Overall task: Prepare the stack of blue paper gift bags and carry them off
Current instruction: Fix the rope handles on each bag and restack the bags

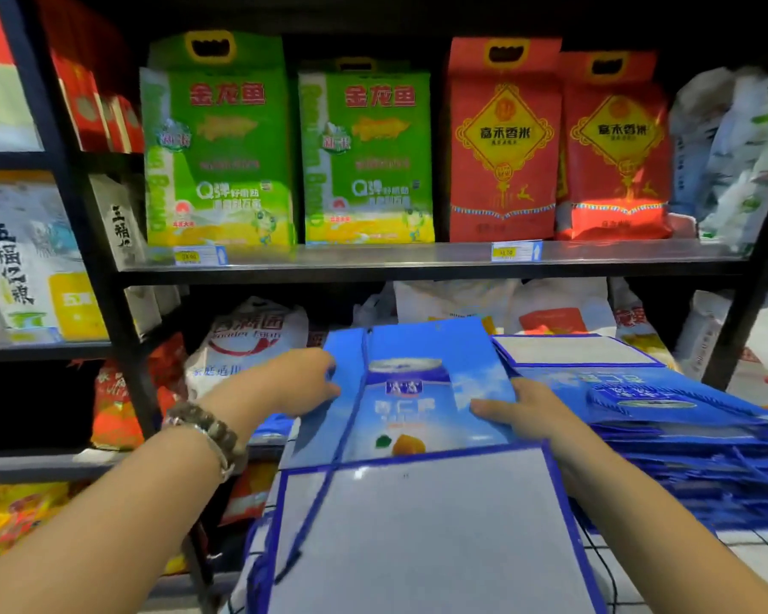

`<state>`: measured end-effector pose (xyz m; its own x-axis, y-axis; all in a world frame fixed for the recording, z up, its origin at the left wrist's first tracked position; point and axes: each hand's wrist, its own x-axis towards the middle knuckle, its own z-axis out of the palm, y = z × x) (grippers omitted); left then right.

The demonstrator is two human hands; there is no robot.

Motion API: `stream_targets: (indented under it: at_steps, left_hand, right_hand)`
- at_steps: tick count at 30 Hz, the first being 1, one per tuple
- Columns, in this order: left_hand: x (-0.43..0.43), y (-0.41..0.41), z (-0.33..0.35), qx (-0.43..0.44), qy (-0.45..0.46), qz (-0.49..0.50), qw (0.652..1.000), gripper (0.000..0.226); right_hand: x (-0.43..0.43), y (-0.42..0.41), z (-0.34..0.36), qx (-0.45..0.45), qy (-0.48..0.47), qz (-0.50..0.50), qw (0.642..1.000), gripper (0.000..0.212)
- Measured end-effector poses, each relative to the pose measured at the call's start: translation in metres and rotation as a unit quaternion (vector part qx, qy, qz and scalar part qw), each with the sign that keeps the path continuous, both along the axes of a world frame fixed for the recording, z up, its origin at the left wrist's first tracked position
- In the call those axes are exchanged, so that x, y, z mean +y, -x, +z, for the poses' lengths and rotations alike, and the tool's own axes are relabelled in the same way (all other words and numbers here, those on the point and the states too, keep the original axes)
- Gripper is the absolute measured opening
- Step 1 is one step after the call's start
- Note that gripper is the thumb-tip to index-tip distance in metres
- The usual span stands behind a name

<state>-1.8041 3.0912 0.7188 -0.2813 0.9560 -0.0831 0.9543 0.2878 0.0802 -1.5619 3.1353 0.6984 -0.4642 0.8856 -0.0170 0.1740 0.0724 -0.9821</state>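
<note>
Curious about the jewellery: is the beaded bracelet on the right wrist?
No, the beaded bracelet circles the left wrist, behind the left hand gripping the blue gift bags.

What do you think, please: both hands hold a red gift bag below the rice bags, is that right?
No: the head view shows the gift bag is blue, not red. Left hand and right hand hold it below the rice bags.

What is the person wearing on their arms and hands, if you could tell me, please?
Both forearms are bare, with no sleeves in view. Neither the left hand nor the right hand shows a glove or ring. The left wrist carries a beaded bracelet of chunky brown and dark beads, with a silvery part.
</note>
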Motion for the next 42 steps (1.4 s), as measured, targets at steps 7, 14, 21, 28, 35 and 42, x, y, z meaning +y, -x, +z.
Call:
stream_targets:
  at_steps: [7, 14, 21, 28, 35, 42]
  left_hand:
    - [-0.01, -0.003, -0.042, 0.149, -0.01, -0.099, 0.984, 0.049]
    - [-0.008, -0.004, -0.047, 0.088, -0.022, -0.265, 0.96, 0.021]
    - [0.013, -0.014, -0.046, 0.044, -0.094, -0.173, 0.979, 0.018]
    - [0.028, -0.013, -0.044, -0.049, -0.143, -0.076, 0.986, 0.016]
    - [0.034, -0.011, -0.046, -0.098, -0.153, -0.026, 0.983, 0.023]
    - [0.032, -0.004, -0.05, 0.11, -0.038, -0.041, 0.992, 0.023]
  right_hand:
    - [0.013, 0.004, -0.035, -0.306, -0.096, 0.024, 0.947, 0.022]
    - [0.016, 0.0, -0.029, -0.47, -0.151, 0.04, 0.869, 0.047]
    - [0.012, 0.024, -0.004, -0.351, -0.149, 0.098, 0.919, 0.04]
    - [0.006, 0.058, -0.021, -0.35, -0.042, 0.151, 0.923, 0.045]
    - [0.007, 0.066, -0.03, -0.388, -0.097, 0.162, 0.902, 0.031]
    - [0.0, 0.062, -0.034, -0.419, -0.173, 0.2, 0.868, 0.019]
